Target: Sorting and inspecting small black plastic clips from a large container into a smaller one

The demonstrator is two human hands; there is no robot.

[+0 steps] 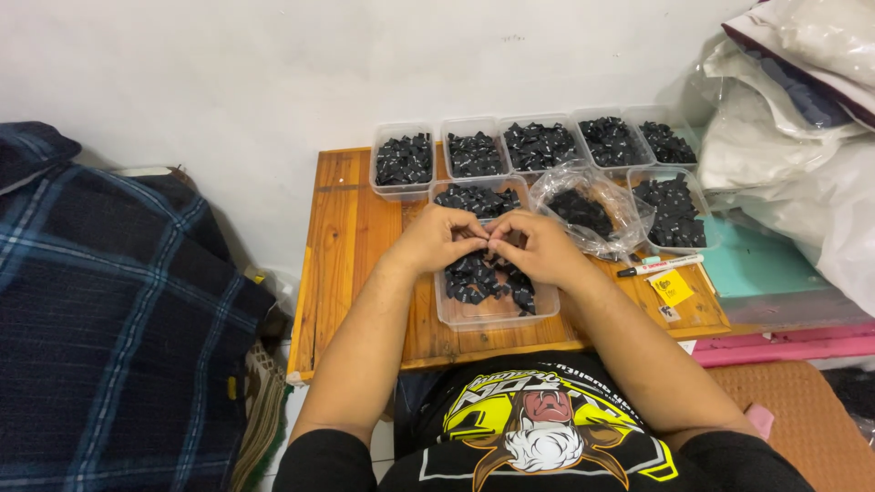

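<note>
Your two hands meet fingertip to fingertip directly over the long clear tub (492, 314) of small black pieces (474, 282) at the middle of the table (351, 237). Your left hand (437, 239) comes in from 8 o'clock and your right hand (538, 248) from 4 o'clock, so the meeting point sits at the centre and neither hand is nearer to it. The grip of each hand is narrow, thumb and forefinger pinched together where they touch. Something small seems to be held between them, but it is too tiny and too covered by your fingers to make out, so you cannot tell its long axis.

The loose pieces lie just below your knuckles, towards 6 o'clock, inside the tub. Both wrists are raised above the tub rim, forearms angled inward like a V, elbows close to your body.

A row of five smaller tubs (538, 146) lines the wall at 12 o'clock. A plastic bag (592, 210) of pieces and a marker (661, 265) lie at 3 o'clock.
</note>
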